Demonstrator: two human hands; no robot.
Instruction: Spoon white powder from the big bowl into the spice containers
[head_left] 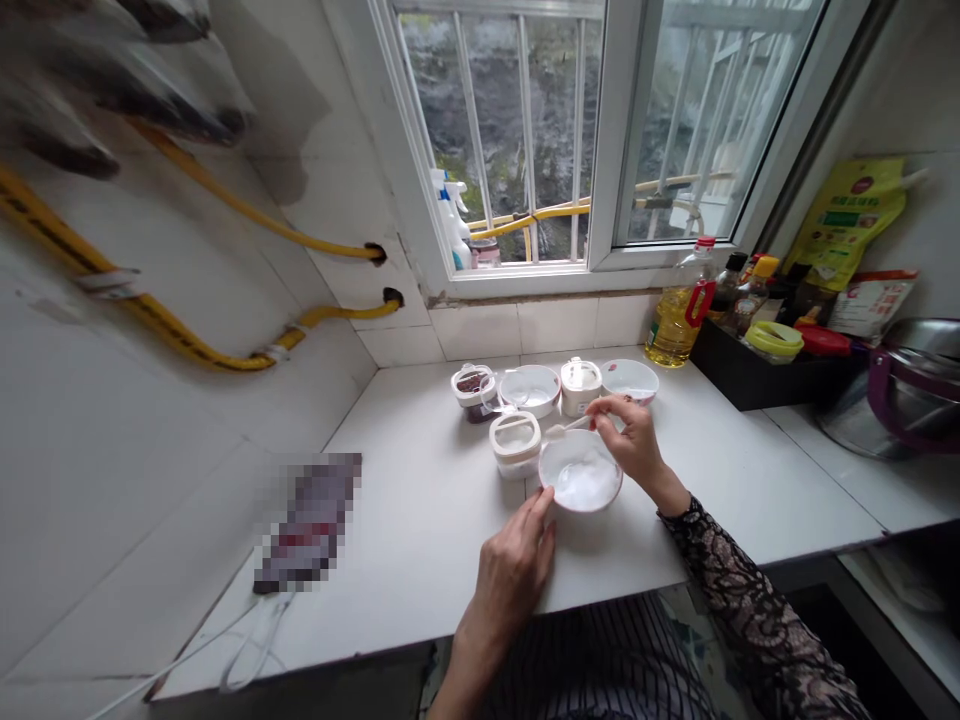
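Observation:
My right hand (632, 440) pinches the handle of a small pale spoon (568, 429), whose end is over the far left rim of a white bowl (545, 480). Inside the bowl lies a white substance (589, 482). The fingertips of my left hand (519, 550) grip the bowl's near left rim. Just left of the bowl stands a white-lidded square jar (515, 447) with a clear window. Behind are a jar of dark contents (475, 393) with its clear lid raised, a second white bowl (531, 389), another white jar (581, 387) and a third bowl (631, 381).
An oil bottle (679, 305) and a black box (739, 370) of seasoning bottles stand at the back right. A metal pot (892, 400) is at the far right. A pixelated dark item (309, 525) with a white cable lies on the left of the counter (409, 520).

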